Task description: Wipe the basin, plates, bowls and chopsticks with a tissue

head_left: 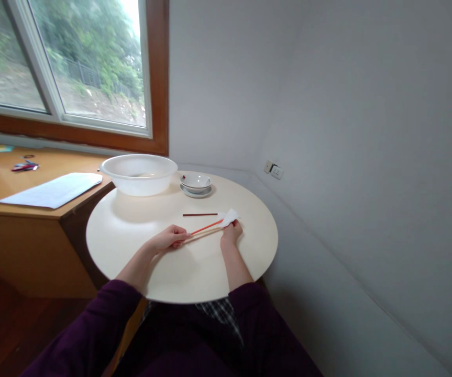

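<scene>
An orange-red chopstick [206,228] slants over the round white table [123,251], its near-left end pinched in my left hand [169,236]. At its far end is a white tissue [230,215], gripped by the closed fingers of my right hand [231,233]. The tissue covers the chopstick's tip, and my right fingertips are partly hidden. Just under the chopstick runs a paler tan line; I cannot tell whether it is a second stick or a shadow. Beyond my hands, a dark brown chopstick [200,214] lies flat on the tabletop.
A translucent white basin [139,183] stands at the table's back left. Beside it, small white bowls [196,183] are stacked on a saucer [195,193]. To the left, a wooden desk [80,204] carries white paper [55,189]. A wall with a socket [276,172] bounds the right.
</scene>
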The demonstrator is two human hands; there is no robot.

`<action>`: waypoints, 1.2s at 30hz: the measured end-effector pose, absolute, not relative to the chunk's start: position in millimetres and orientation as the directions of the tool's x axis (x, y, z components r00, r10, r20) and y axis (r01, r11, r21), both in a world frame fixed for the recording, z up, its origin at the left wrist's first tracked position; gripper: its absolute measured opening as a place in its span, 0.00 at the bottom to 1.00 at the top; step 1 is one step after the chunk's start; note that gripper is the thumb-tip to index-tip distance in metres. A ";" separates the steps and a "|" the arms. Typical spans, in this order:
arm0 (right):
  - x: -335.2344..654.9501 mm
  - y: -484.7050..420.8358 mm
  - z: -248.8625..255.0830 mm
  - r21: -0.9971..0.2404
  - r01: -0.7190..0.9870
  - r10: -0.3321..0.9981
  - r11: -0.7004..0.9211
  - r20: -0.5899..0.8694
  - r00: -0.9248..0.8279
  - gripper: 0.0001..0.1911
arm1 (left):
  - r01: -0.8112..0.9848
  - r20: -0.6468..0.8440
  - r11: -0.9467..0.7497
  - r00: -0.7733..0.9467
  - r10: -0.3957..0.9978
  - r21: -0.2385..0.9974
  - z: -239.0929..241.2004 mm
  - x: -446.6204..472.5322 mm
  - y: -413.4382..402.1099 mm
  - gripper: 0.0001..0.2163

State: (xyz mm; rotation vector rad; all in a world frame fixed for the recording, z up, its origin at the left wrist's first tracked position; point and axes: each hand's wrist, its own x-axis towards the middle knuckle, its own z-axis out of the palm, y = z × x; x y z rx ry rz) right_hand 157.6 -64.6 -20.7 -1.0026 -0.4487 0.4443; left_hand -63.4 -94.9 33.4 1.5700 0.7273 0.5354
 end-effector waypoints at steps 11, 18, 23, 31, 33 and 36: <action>155.9 -62.6 -21.3 -0.876 -0.187 0.534 0.445 0.091 0.841 0.05 | 0.118 -0.064 -0.029 0.710 0.702 0.993 35.2 -62.4 -98.3 0.20; 156.8 -60.1 -21.5 -0.845 -0.246 0.558 0.475 0.073 0.826 0.13 | 0.151 -0.075 -0.050 0.720 0.690 0.987 38.5 -62.1 -100.9 0.19; 159.2 -60.5 -23.2 -0.814 -0.304 0.562 0.495 0.034 0.826 0.07 | -0.048 0.047 -0.019 0.678 0.733 0.999 38.1 -62.1 -98.1 0.19; 158.0 -65.6 -15.6 -0.739 -0.464 0.669 0.488 -0.025 0.743 0.06 | -0.224 0.147 -0.026 0.541 0.828 0.974 34.0 -61.6 -90.6 0.17; 155.9 -67.4 -11.3 -0.716 -0.521 0.725 0.465 -0.031 0.688 0.06 | -0.247 0.155 -0.025 0.523 0.838 0.969 33.8 -61.1 -90.6 0.16; 150.0 -70.2 -4.3 -0.684 -0.606 0.815 0.406 -0.029 0.579 0.08 | -0.275 0.163 -0.021 0.505 0.848 0.961 33.5 -59.9 -90.6 0.15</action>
